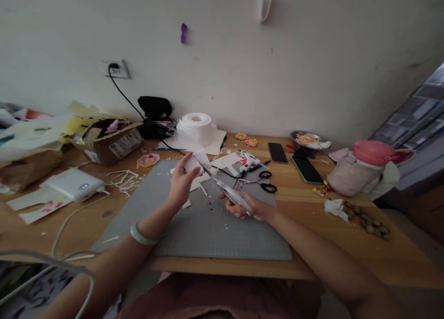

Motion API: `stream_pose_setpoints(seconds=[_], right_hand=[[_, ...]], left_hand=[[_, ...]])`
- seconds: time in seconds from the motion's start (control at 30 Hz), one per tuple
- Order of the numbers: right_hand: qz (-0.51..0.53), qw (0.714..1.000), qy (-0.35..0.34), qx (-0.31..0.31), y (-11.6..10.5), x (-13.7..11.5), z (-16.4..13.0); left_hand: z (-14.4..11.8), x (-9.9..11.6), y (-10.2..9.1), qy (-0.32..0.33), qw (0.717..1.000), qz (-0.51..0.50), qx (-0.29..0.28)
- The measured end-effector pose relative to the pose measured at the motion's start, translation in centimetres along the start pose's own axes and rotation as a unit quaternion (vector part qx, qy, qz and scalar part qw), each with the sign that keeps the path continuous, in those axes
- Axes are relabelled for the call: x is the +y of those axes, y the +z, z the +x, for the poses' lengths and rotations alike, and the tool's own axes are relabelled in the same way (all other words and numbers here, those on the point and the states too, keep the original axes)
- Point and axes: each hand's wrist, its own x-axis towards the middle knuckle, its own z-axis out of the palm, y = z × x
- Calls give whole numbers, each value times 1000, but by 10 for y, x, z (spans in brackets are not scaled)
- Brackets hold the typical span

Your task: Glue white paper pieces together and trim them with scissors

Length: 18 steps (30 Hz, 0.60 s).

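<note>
My left hand (182,180) pinches a piece of white paper (200,159) above the cutting mat. In my right hand (244,205) is a pair of scissors with white handles (233,192), the blades pointing up and left to the paper. Whether the blades are closed on the paper I cannot tell. Beneath both hands lies the grey cutting mat (194,238), with white paper scraps on it. A second pair of scissors, with black handles (267,182), rests at the mat's right edge near a white glue gun (249,161).
Behind the mat stands a white paper roll (194,128). To the left are a cardboard box (120,145) and a white power bank (78,184) with a cable. Two phones (277,152), a metal bowl (310,140) and a pink-lidded bottle (360,171) stand or lie at right.
</note>
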Motion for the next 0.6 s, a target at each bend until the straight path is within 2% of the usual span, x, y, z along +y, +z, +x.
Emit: stream_pose_setpoints(seconds=[0.6], right_hand=[[-1, 1000, -7, 13, -1, 2, 1]], left_hand=[[-4, -1, 2, 19, 998, 53, 15]])
